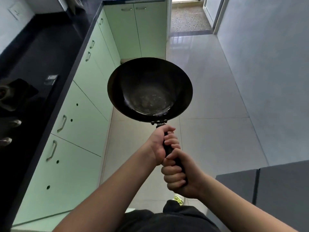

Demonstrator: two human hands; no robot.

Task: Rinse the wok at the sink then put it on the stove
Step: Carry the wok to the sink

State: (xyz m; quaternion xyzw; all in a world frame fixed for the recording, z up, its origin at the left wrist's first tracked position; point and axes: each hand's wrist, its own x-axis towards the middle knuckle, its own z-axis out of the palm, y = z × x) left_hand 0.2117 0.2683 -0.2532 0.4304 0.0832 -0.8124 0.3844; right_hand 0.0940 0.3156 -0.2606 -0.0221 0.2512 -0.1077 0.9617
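Note:
A dark round wok hangs in the air over the pale floor, its bowl facing up, with a little water pooled in the bottom. Both hands hold its black handle. My left hand grips the handle close to the bowl. My right hand grips the handle's end, just behind the left. The stove sits on the black counter at the far left, with a burner and two knobs showing. No sink is in view.
A black counter runs along the left over pale green cabinets with metal handles. A grey wall stands at the right, a grey box-like surface at the lower right. A doorway opens at the far end.

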